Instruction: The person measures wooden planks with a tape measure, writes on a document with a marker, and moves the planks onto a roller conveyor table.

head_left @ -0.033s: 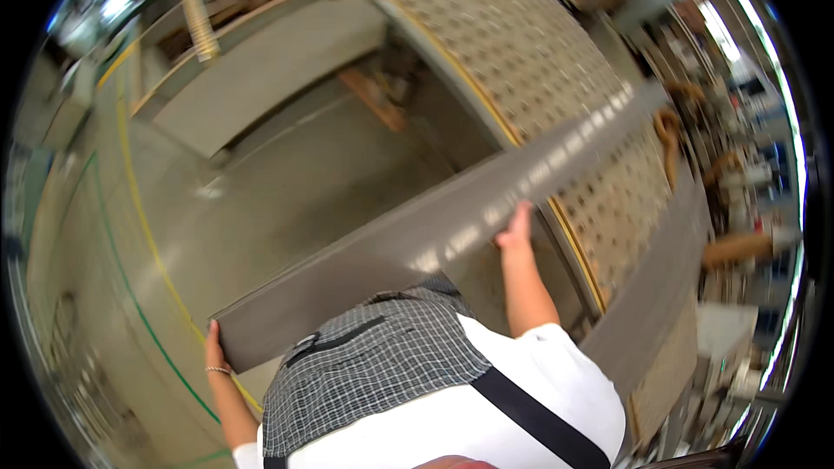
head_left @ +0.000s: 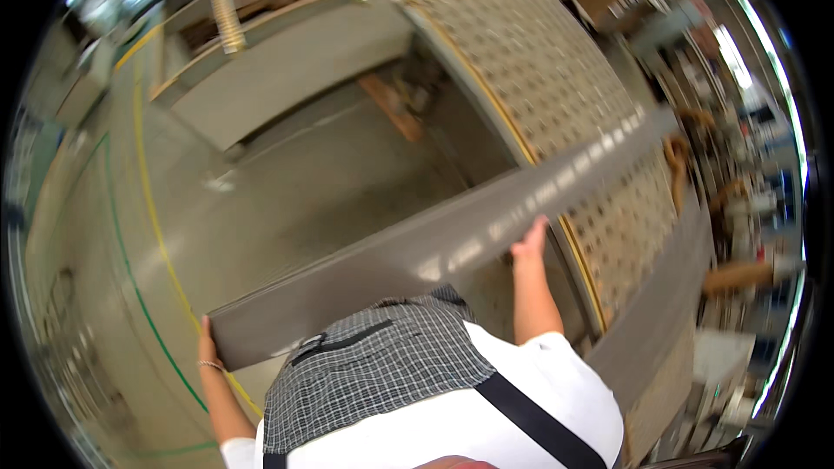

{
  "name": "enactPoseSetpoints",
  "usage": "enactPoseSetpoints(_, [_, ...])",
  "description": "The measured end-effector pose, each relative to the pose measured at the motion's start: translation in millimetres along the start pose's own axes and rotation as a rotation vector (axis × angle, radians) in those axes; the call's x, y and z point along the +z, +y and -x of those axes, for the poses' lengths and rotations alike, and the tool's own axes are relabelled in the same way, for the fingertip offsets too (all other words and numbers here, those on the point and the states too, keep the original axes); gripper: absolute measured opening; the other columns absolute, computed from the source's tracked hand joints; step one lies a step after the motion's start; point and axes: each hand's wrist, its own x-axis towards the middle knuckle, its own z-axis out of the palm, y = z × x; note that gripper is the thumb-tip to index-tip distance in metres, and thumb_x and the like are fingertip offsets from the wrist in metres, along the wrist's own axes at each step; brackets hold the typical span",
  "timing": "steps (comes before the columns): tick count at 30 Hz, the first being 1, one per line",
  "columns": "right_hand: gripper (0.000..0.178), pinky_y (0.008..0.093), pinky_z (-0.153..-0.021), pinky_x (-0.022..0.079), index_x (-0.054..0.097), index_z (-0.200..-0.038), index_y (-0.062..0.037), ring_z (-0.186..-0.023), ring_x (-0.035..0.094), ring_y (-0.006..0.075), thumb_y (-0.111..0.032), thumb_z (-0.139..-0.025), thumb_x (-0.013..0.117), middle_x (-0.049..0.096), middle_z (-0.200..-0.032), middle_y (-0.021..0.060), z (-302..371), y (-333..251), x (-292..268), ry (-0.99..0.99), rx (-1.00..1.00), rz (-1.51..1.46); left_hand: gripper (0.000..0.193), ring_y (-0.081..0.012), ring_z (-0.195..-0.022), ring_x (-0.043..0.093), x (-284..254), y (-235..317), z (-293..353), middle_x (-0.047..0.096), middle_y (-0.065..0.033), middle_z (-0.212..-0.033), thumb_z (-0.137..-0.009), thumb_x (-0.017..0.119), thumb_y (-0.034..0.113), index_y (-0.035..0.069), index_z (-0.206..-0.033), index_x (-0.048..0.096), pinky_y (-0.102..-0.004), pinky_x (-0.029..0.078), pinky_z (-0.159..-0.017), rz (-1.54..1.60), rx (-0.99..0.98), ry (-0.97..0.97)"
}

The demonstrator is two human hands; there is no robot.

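I carry a long grey panel [head_left: 434,247] in front of my chest; it slants from lower left up to the upper right. My left hand [head_left: 207,346] grips its near left end, with a bracelet on the wrist. My right hand [head_left: 530,241] holds the panel's lower edge about midway along. The far end of the panel reaches over a large perforated worktable [head_left: 556,87] with a yellow rim. My checked apron, white shirt and black strap fill the lower edge of the view.
The concrete floor [head_left: 287,191] has curved yellow and green lines at the left. A wooden plank [head_left: 395,108] lies beside the worktable. A long grey bench [head_left: 287,69] stands behind. Cluttered shelves and wooden pieces line the right side.
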Motion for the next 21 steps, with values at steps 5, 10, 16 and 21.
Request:
enactPoseSetpoints(5, [0.075, 0.0471, -0.111, 0.028, 0.034, -0.144, -0.0096, -0.134, 0.035, 0.0311, -0.065, -0.095, 0.027, 0.035, -0.149, 0.0083, 1, 29, 34, 0.019, -0.101, 0.058, 0.09, -0.0324, -0.104, 0.06, -147, 12, -82, 0.065, -0.0216, -0.109, -0.086, 0.037, 0.074, -0.008, -0.114, 0.062, -0.0372, 0.043, -0.093, -0.388, 0.197, 0.295])
enactPoseSetpoints(10, [0.08, 0.0451, -0.109, 0.032, 0.037, -0.143, -0.0072, -0.132, 0.038, 0.0303, -0.068, -0.094, 0.019, 0.04, -0.146, 0.0074, -21, 79, 87, -0.023, -0.096, 0.129, 0.077, -0.0383, -0.078, 0.056, -197, 20, -166, 0.061, -0.0293, -0.082, -0.089, 0.046, 0.063, -0.013, -0.089, 0.06, -0.0424, 0.044, -0.076, -0.455, 0.388, 0.489])
enactPoseSetpoints(16, [0.083, 0.0454, -0.107, 0.034, 0.04, -0.142, -0.0129, -0.13, 0.04, 0.0295, -0.073, -0.09, 0.013, 0.042, -0.144, 0.0063, 33, 148, 232, 0.093, 0.054, 0.098, 0.065, -0.0219, -0.067, 0.045, -201, 154, -238, 0.058, -0.0141, -0.07, -0.093, 0.048, 0.055, -0.009, -0.085, 0.059, -0.0375, 0.043, -0.068, -0.165, 0.61, 0.484])
enactPoseSetpoints(21, [0.083, 0.0468, -0.108, 0.031, 0.036, -0.144, -0.0144, -0.133, 0.036, 0.0292, -0.074, -0.09, 0.017, 0.034, -0.15, 0.0059, -4, 203, 314, -0.02, -0.051, 0.035, 0.062, -0.0161, -0.085, 0.052, -290, 219, -324, 0.064, -0.0085, -0.093, -0.094, 0.049, 0.052, -0.007, -0.102, 0.062, -0.0312, 0.042, -0.081, -0.101, 0.563, 0.432])
